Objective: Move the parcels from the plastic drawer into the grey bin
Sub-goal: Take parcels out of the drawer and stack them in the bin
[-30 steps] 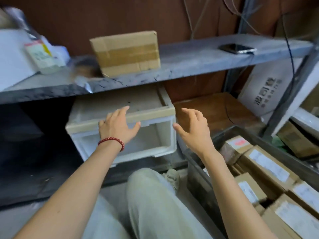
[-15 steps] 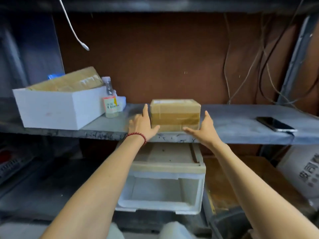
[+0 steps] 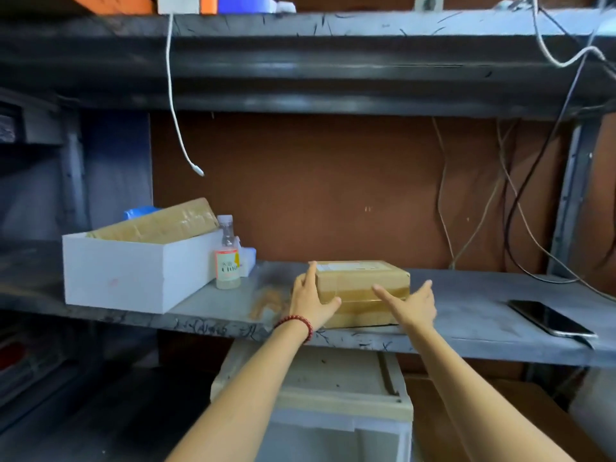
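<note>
Since 0.5 s ago your left hand [image 3: 311,301] has pressed against the parcel [image 3: 363,285] on the shelf [image 3: 473,315], fingers straight, thumb across its front. Your right hand [image 3: 413,303], fingers spread, now covers its right front; I cannot tell if it touches.

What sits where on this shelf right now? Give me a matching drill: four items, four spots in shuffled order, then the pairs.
Things:
1. labelled parcel
2. phone
3. bottle
4. white cable

Places:
A. hangs down from above, its end in the air
B. mid-shelf, at the left hand and right hand
C. flat at the right end of the shelf
D. upright, right beside the white box

Pairs: 1-B, 2-C, 3-D, 4-A.
</note>
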The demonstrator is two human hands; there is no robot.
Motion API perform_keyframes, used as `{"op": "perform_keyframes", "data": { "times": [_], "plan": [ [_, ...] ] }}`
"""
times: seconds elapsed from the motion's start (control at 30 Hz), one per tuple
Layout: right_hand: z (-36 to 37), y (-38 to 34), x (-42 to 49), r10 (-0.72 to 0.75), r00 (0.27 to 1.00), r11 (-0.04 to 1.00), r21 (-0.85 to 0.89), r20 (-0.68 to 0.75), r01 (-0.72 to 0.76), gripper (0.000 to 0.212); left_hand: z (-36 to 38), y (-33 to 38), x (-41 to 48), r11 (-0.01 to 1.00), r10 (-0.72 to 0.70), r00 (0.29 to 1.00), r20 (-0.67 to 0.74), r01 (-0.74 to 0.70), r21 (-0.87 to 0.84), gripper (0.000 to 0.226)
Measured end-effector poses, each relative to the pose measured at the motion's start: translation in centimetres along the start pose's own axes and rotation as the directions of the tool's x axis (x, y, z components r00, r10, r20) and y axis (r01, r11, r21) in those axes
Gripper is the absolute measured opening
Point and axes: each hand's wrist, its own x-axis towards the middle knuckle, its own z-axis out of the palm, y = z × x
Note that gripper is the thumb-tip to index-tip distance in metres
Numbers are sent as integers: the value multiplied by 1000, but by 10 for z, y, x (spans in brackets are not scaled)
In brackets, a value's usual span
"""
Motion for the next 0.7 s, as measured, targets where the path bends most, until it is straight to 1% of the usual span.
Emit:
{"op": "perform_keyframes", "data": {
  "times": [0.07, 0.1, 0.17, 0.23, 0.27, 0.3, 0.33, 0.37, 0.43, 0.47, 0.53, 0.6, 0.63, 0.7],
  "plan": [
    [-9, 6, 9, -29, 989, 996, 84, 144, 17, 117, 0, -5, 3, 1000, 3, 1000, 28, -3, 21, 86],
    [-12, 7, 9, -61, 982, 996, 80, 178, 48, 113, 0, -6, 4, 1000, -6, 999, 41, 5, 25, 86],
    [-15, 9, 10, -70, 982, 997, 53, 176, 62, 104, 0, -8, 6, 997, -73, 997, 39, 74, -19, 91],
    [-16, 7, 7, -42, 982, 991, 132, 186, 17, 86, -2, -8, 7, 983, -159, 987, 15, 159, -93, 94],
    [-17, 6, 5, -21, 980, 977, 214, 199, -23, 83, -4, -8, 7, 976, -186, 983, 7, 186, -114, 92],
    [-19, 4, 3, 20, 977, 958, 277, 214, -80, 87, -7, -8, 5, 973, -197, 981, 0, 195, -126, 85],
    [-18, 6, 4, 64, 973, 941, 311, 223, -133, 91, -9, -7, 2, 971, -197, 980, -9, 193, -143, 76],
    [-18, 5, 0, 74, 973, 934, 327, 217, -144, 87, -12, -6, -2, 965, -192, 981, -25, 184, -185, 65],
    [-17, 4, -14, 45, 978, 925, 361, 203, -118, 65, -19, -2, -11, 937, -171, 983, -63, 142, -320, 52],
    [-15, 5, -20, 31, 978, 916, 386, 208, -112, 60, -23, 0, -18, 921, -164, 983, -78, 124, -369, 50],
    [-14, 4, -38, -20, 965, 900, 426, 263, -97, 54, -33, 1, -34, 907, -163, 979, -124, 99, -410, 47],
    [-10, 5, -61, -99, 940, 869, 488, 327, -78, 47, -46, -8, -56, 901, -171, 965, -200, 71, -427, 43],
    [-7, 7, -73, -146, 921, 853, 517, 362, -68, 47, -53, -16, -69, 896, -180, 955, -236, 61, -439, 45],
    [5, 12, -97, -225, 879, 851, 523, 421, -32, 53, -67, -35, -98, 879, -222, 923, -314, 50, -475, 58]
  ]
}}
